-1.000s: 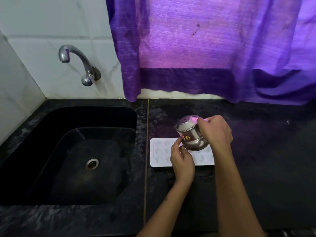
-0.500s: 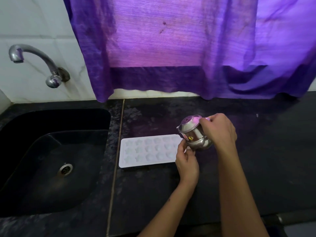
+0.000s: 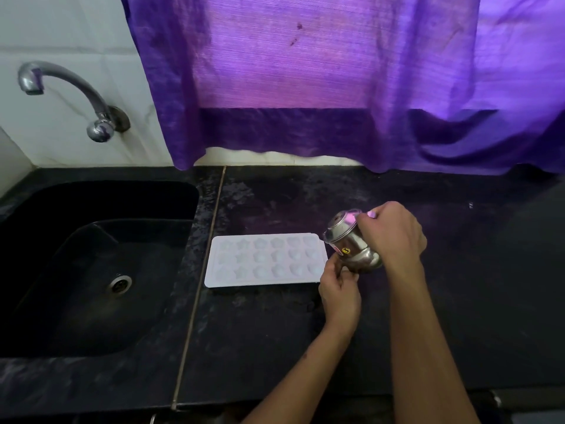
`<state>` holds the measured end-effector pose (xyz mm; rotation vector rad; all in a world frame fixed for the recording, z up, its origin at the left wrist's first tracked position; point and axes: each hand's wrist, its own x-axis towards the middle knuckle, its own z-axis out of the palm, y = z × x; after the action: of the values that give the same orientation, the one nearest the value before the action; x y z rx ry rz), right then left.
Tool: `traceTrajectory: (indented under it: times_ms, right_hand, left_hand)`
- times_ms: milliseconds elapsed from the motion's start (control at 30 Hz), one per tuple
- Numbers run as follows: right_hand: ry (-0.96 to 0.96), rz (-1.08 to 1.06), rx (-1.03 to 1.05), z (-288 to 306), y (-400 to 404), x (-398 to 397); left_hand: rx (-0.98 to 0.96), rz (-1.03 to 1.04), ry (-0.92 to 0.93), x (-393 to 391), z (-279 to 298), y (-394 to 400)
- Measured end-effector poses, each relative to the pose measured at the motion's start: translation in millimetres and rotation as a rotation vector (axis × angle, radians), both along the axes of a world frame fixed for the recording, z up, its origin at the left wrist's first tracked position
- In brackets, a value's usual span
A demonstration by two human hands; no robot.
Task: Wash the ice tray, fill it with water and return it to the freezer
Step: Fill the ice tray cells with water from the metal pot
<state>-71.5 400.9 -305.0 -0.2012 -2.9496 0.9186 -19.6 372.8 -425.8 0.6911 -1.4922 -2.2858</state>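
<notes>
At the far left a curved, shiny metal tap is sticking out of the white tiled wall, arching over a deep black sink with rounded corners and a round metal drain in its floor. The sink is sitting in a dark, mottled stone desk, and a thin pale seam is running down the desk just right of the basin. Behind, a purple woven curtain is hanging in folds, glowing brighter where light is coming through.

Right of the seam, the ice tray is lying flat on the desk: a white rectangular plastic piece with three rows of small star and flower shaped cups. At its right end, the left hand is curling its fingers against the lower side of a small rounded steel cup, which is tilting with its mouth toward the tray and is bearing a small yellow sticker. The right hand is gripping the cup from the far right side, fingers wrapping over its body.
</notes>
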Motion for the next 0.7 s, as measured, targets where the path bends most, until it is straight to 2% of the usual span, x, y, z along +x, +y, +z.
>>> traceTrajectory:
  times_ms: [333,700]
  right_hand:
    - [-0.075,0.002,0.067,-2.5,-7.4,2.7]
    - [-0.056,-0.001,0.083,-1.8,-10.0,9.8]
  left_hand:
    - [0.021,-0.013,-0.059,-0.9,-14.9,0.2]
    - [0.044,-0.042,-0.057,-1.1,-20.4,-1.8]
